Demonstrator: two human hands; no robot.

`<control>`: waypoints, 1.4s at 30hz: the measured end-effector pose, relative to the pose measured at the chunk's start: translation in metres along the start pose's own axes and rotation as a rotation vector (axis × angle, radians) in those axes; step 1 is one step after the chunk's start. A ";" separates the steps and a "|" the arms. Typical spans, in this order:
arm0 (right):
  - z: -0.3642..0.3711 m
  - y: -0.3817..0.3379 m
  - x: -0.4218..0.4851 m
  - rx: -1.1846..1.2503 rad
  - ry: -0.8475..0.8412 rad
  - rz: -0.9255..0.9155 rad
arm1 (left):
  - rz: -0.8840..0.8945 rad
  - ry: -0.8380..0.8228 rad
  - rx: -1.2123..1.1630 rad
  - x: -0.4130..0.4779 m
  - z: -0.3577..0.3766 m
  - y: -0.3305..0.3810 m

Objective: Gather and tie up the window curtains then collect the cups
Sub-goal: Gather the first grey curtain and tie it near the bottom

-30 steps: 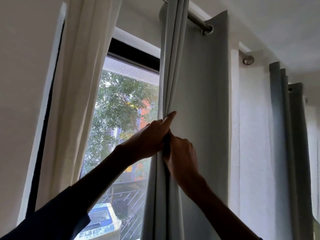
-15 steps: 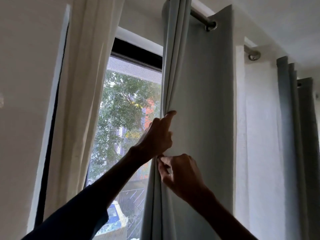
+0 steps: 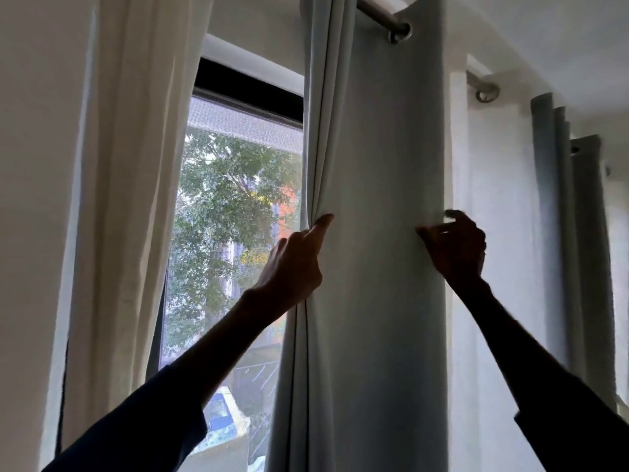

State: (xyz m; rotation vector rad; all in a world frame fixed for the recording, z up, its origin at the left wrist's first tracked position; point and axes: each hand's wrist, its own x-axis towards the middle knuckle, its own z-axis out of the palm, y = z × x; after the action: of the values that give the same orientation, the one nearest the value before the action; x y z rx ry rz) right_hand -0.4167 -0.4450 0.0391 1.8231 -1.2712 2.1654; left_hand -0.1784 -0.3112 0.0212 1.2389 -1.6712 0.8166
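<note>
Beside the window (image 3: 238, 199), hands (image 3: 292, 264) (image 3: 456, 250) flank a smooth, pleated grey curtain (image 3: 374, 165).

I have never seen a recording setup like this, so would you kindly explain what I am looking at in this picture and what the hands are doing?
There is no machine here: a person wears one wide-angle camera on the head, so the picture looks up along their own arms at a window. The left hand grips the bunched folds along the left edge of the grey curtain, which hangs from a metal rod. The right hand is at that curtain's right edge with curled fingers; it is blurred, so whether it has a hold is unclear. A cream curtain hangs left of the window, and a second grey curtain hangs farther right. No cups are in view.
</note>
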 end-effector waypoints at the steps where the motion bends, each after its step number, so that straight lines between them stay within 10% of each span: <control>1: 0.002 -0.002 -0.001 0.009 -0.010 -0.028 | 0.004 -0.001 0.001 0.000 0.000 0.001; 10: 0.019 -0.013 0.016 -0.038 -0.102 0.078 | 0.047 -0.009 0.001 -0.001 -0.004 -0.012; 23: 0.047 -0.166 -0.051 -0.105 -0.064 -0.664 | 0.044 -0.036 0.047 -0.003 0.002 -0.053; 29: 0.046 -0.190 -0.075 -0.050 -0.081 -0.859 | -0.373 -0.100 -0.626 -0.003 -0.017 -0.035; 34: 0.036 -0.127 -0.066 -0.153 -0.184 -0.631 | 0.079 -0.074 -0.008 -0.009 -0.015 -0.049; 42: 0.028 -0.081 -0.104 -0.226 -0.246 -0.557 | 0.181 -0.122 -0.128 -0.009 -0.022 -0.003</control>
State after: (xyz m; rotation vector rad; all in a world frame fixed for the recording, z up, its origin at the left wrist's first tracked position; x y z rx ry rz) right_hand -0.3202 -0.3605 -0.0042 2.0716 -0.8476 1.4874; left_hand -0.1687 -0.2898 0.0219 1.0785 -1.9249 0.7406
